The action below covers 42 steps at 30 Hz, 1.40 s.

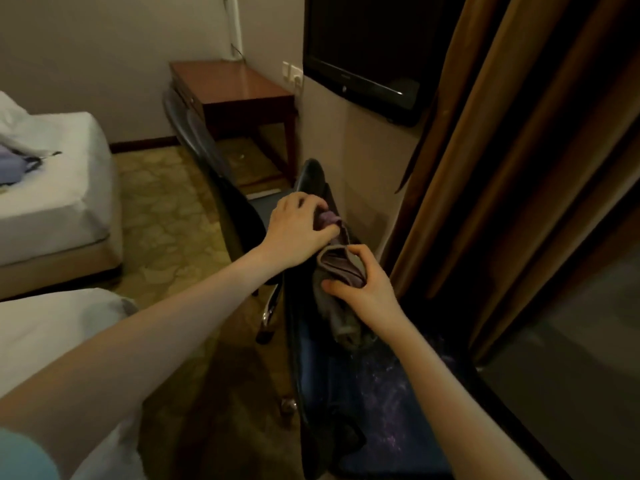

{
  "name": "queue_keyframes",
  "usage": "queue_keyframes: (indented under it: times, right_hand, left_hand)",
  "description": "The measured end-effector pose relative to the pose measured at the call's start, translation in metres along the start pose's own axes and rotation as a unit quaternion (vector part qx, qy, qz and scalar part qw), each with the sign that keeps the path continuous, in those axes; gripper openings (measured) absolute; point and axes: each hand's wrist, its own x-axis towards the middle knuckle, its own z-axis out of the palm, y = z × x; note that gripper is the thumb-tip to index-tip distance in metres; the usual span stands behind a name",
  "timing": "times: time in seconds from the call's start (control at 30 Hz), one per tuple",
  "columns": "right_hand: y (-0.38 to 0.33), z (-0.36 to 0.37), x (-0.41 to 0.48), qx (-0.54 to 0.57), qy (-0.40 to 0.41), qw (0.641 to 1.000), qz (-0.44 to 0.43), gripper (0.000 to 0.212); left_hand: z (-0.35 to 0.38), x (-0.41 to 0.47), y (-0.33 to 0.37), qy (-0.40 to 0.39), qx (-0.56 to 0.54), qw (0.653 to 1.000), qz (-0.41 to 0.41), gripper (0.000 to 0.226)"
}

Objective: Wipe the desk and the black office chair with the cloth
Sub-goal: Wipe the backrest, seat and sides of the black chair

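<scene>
My left hand (pixel 298 230) pinches the upper end of the cloth (pixel 341 268), and my right hand (pixel 360 285) grips its middle, just over the chair (pixel 311 358). The desk (pixel 239 84) stands at eleven o'clock, well apart.

Dim room, warm yellowish cast, light source out of frame. Brightest patch is the white bed (pixel 52 174) at left, sheets nearly blown out. Soft sheen on the desk (pixel 242 84) top, and a faint glare streak low on the TV (pixel 363 46) screen. The black office chair (pixel 346 393) sinks into shadow, seat detail mostly lost. Left hand (pixel 298 233), right hand (pixel 363 289) and the cloth (pixel 341 268) they grip are mid-lit, edges slightly soft. Wide-angle bowing on the curtain (pixel 519 168) at right. Compression smear overall. Blue sleeve (pixel 24 459) in the bottom-left corner is fully out of focus.
</scene>
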Motion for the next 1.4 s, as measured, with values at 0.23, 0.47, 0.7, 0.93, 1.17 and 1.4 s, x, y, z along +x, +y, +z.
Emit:
queue_keyframes:
  times: [0.23, 0.47, 0.7, 0.93, 1.17, 1.4]
  right_hand:
    - [0.004, 0.019, 0.06, -0.1, 0.102, 0.988, -0.065, 0.041]
    - [0.002, 0.004, 0.138, -0.166, 0.057, 0.984, -0.043, 0.053]
    - [0.0, -0.019, 0.186, -0.073, -0.015, 0.997, 0.009, 0.073]
    - [-0.013, -0.018, 0.207, -0.247, -0.072, 0.959, -0.121, 0.035]
    - [-0.025, -0.02, 0.151, -0.222, -0.148, 0.945, -0.187, 0.044]
    - [0.002, -0.009, 0.079, -0.169, -0.095, 0.965, -0.175, 0.027]
  left_hand:
    - [0.005, 0.006, -0.003, -0.002, -0.079, 0.987, -0.143, 0.066]
    - [-0.001, -0.009, 0.012, -0.001, 0.045, 0.981, -0.188, 0.059]
    - [0.004, -0.038, 0.034, 0.065, 0.097, 0.935, -0.336, 0.039]
    - [0.008, -0.042, 0.039, 0.12, 0.165, 0.929, -0.309, 0.03]
    - [0.004, -0.04, 0.036, 0.133, 0.151, 0.934, -0.294, 0.028]
    - [0.004, -0.042, 0.039, 0.132, 0.141, 0.943, -0.272, 0.028]
